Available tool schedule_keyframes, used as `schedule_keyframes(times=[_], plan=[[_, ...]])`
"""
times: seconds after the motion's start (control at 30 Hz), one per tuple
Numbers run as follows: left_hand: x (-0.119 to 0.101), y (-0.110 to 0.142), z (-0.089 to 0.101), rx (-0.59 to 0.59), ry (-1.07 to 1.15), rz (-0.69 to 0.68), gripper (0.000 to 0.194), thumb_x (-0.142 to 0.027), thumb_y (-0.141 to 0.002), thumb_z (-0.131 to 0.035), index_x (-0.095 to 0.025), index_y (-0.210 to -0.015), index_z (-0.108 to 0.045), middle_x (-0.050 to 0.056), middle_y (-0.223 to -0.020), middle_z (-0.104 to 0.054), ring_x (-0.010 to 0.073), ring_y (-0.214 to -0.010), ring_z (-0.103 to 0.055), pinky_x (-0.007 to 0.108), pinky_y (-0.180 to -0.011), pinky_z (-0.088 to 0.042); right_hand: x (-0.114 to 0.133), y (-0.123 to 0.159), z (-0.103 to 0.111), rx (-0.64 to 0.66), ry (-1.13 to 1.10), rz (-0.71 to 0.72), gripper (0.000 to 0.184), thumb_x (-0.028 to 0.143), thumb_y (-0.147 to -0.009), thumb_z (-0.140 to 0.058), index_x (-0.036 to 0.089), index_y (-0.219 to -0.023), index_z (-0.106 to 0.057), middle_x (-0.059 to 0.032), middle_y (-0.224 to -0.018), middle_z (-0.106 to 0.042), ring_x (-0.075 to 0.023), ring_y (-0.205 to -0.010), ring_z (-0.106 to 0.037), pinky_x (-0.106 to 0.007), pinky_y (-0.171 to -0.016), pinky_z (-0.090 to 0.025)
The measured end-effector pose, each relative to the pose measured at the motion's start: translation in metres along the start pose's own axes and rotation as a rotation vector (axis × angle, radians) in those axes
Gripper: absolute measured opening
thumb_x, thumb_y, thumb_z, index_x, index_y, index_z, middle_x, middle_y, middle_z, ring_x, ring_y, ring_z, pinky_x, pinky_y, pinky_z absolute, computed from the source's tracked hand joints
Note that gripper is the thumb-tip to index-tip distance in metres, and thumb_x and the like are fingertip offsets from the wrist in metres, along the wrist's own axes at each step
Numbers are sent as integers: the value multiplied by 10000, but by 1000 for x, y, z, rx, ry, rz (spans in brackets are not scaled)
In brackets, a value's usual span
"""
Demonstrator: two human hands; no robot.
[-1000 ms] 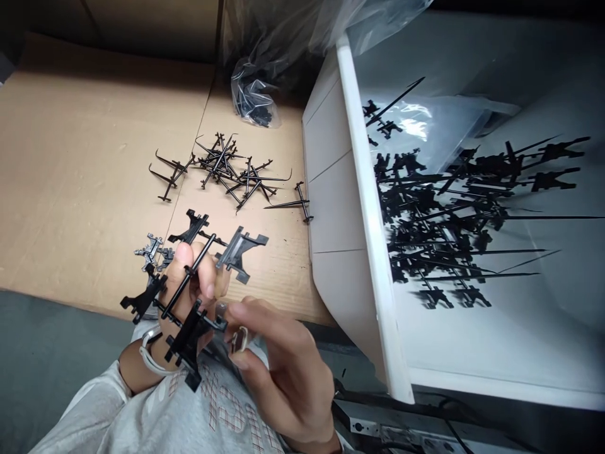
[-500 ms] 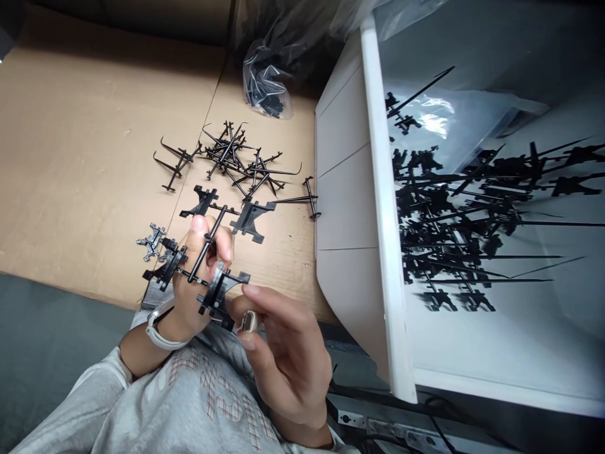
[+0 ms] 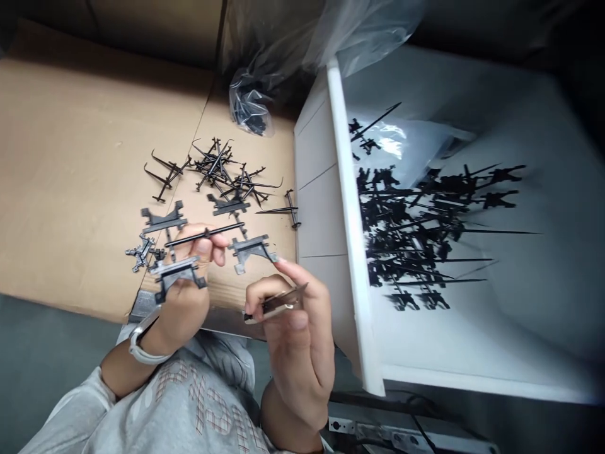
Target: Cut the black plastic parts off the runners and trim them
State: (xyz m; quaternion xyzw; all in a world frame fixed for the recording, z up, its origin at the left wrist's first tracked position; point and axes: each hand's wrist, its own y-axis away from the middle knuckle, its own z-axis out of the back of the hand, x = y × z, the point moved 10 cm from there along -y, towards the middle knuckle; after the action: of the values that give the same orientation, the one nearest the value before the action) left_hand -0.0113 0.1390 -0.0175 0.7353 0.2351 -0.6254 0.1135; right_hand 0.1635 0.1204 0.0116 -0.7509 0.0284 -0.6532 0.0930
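My left hand [image 3: 191, 290] is closed on a black plastic sprue frame [image 3: 205, 233] and pinches its central rod. Flat bracket-shaped parts hang on the frame's thin runners, including one [image 3: 250, 249] at its right end. My right hand [image 3: 295, 334] holds a small shiny metal tool, by its look a nail clipper [image 3: 283, 301], between thumb and fingers. The index fingertip of that hand is at the corner of the right-end part. Just left of my left hand, small grey-black plastic pieces [image 3: 142, 252] lie on the cardboard.
Loose black rod pieces [image 3: 215, 164] lie heaped on the cardboard-covered table [image 3: 85, 157]. A clear plastic bag [image 3: 250, 107] with black parts stands behind them. To the right, a white bin [image 3: 338, 189] holds many black frames [image 3: 401, 233] and another clear bag [image 3: 401, 148].
The sprue frame has turned clockwise in my left hand, its rod now lying nearly level. My right hand has risen slightly, bringing the metal tool into clearer view. The camera view has shifted too.
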Motion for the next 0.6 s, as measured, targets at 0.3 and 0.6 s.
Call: schedule_keyframes(times=[0.3,0.6], plan=[[-33,14,0,197,-43,-105,198,-332,-1106,-600,-267,-950,-703,-22,-785,-624,125,-658,-600,215,-647,-531,11,6,-6,17,177,310,578,194,-1084,-619,360,-1623,-492,-63,-1233,-773,-188,-866,-772,-335,-758,-685],[-45,12,-6,125,25,-72,245,-371,-1055,-686,-286,-828,-719,-23,-659,-562,156,-578,-552,267,-550,-507,18,6,-11,5,155,377,544,209,-1085,-608,359,-1598,-507,-33,-1023,-732,-206,-782,-726,-365,-696,-660]])
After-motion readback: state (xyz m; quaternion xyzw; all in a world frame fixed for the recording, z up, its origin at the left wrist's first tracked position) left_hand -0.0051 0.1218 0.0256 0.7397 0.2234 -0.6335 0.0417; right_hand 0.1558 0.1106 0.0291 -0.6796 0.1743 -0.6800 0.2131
